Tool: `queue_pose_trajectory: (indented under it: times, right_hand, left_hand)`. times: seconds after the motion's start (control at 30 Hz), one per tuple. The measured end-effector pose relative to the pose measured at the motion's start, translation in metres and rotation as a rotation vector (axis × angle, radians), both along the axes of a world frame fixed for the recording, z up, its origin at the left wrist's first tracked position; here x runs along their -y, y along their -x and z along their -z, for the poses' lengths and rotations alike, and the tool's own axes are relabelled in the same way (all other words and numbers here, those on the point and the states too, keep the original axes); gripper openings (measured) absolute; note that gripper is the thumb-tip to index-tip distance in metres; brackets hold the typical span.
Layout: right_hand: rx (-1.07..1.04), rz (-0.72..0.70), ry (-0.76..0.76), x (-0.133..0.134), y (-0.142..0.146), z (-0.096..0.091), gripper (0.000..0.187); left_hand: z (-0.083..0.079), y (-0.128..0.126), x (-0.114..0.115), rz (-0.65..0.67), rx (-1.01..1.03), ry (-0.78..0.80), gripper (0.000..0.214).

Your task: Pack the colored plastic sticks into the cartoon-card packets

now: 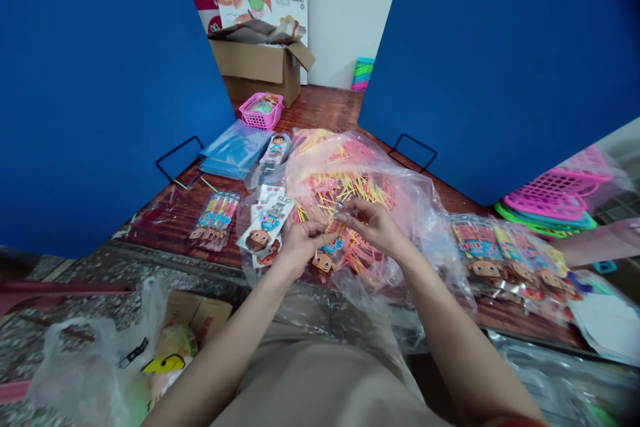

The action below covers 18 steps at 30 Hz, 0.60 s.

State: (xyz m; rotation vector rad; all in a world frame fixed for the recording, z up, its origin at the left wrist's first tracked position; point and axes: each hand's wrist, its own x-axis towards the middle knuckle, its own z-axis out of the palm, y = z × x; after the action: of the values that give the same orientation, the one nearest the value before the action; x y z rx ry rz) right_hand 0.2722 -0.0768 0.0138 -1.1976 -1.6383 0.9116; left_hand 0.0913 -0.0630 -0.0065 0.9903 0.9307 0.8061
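Observation:
My left hand (300,243) is closed round a small clear packet (327,255) with a cartoon figure card and coloured sticks in it. My right hand (370,221) pinches a few thin sticks at the packet's top, just above a big clear plastic bag (345,173) heaped with pink, yellow and orange sticks. Printed cartoon cards (267,223) lie just left of my left hand. Both hands hover over the near edge of the wooden table (325,107).
Filled packets lie at left (215,220) and in a row at right (505,267). A pink basket (261,111), blue sheets (235,150) and a cardboard box (260,60) sit farther back. Blue dividers (100,80) flank the table. Another person's arm (600,243) reaches in at right.

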Motion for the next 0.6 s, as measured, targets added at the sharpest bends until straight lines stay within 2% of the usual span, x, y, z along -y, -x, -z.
queue_pose_trajectory:
  times: [0.07,0.2,0.33,0.43,0.53,0.6]
  right_hand:
    - [-0.091,0.019,0.014,0.000,0.002,-0.002,0.024]
    - [-0.319,0.142,0.022,-0.003,0.010,-0.004,0.029]
    - [-0.402,0.234,0.061,-0.009,0.013,0.003,0.038]
    - [-0.314,0.219,0.134,-0.013,0.010,0.017,0.040]
    - [-0.119,0.152,0.142,-0.017,0.010,0.030,0.038]
    - [0.034,0.110,0.114,-0.021,0.016,0.036,0.036]
  left_hand:
    - [0.000,0.001,0.000,-0.002,0.004,-0.004,0.032]
    - [-0.001,0.004,0.000,0.022,0.018,0.016,0.033]
    - [-0.004,0.021,-0.005,-0.024,0.028,0.010,0.033]
    - [-0.007,0.058,-0.023,-0.158,-0.029,0.013,0.038]
    - [-0.008,0.117,-0.053,-0.379,-0.185,-0.072,0.044]
    - [-0.005,0.160,-0.074,-0.517,-0.370,-0.152,0.043]
